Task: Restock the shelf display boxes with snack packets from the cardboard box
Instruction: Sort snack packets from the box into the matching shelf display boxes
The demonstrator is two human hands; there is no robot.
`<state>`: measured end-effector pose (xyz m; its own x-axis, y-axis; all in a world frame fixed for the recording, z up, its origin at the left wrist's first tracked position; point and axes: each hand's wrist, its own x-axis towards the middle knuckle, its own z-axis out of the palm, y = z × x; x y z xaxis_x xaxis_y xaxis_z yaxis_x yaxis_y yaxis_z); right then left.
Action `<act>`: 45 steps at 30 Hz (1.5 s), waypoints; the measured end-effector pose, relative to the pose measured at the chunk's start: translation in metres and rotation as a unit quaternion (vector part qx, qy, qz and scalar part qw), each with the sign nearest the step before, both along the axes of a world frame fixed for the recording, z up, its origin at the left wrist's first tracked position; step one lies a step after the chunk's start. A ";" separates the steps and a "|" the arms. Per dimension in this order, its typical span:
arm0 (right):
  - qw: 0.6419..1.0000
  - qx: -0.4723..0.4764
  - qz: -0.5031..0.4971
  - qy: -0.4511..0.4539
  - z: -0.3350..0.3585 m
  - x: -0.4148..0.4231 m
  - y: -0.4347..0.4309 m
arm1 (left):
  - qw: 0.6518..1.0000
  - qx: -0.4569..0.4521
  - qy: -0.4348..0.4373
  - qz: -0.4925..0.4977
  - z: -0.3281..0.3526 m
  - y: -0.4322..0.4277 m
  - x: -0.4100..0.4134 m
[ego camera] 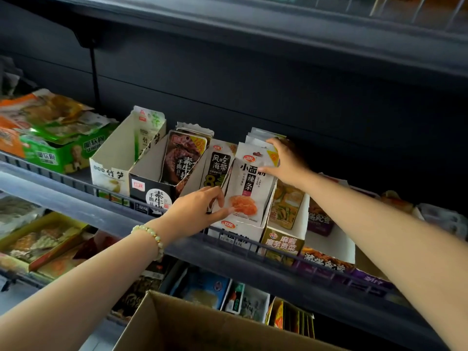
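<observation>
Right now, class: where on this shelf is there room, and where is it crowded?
Free: front of the bamboo box, between green box and black box; bare inside of the white box beside purple packets. Crowded: white packets in left hand and right hand.

Left hand (200, 209) and right hand (286, 163) bare, arms uncovered as far as the shot shows, beaded bracelet (151, 236) round the left wrist, round pale green-white beads, a couple of yellowish ones among them
</observation>
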<state>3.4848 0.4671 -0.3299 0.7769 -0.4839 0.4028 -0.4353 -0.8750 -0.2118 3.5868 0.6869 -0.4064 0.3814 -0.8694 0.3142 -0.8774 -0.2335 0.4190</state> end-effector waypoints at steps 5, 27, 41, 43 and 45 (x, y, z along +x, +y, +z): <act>0.999 0.010 0.030 -0.040 0.008 -0.027 0.009 | 1.000 0.022 0.002 0.020 0.006 0.005 -0.007; 0.932 0.267 0.090 0.227 -0.187 -0.277 0.188 | 0.969 0.238 0.047 -0.041 -0.105 0.133 -0.161; 0.860 0.387 0.017 0.332 -0.230 -0.294 0.175 | 0.904 0.338 0.242 -0.103 -0.197 0.098 -0.203; 0.857 0.375 0.041 0.353 -0.232 -0.296 0.175 | 0.885 0.398 0.207 -0.124 -0.189 0.104 -0.197; 0.857 0.334 0.050 0.390 -0.236 -0.296 0.175 | 0.885 0.411 0.190 -0.114 -0.179 0.110 -0.188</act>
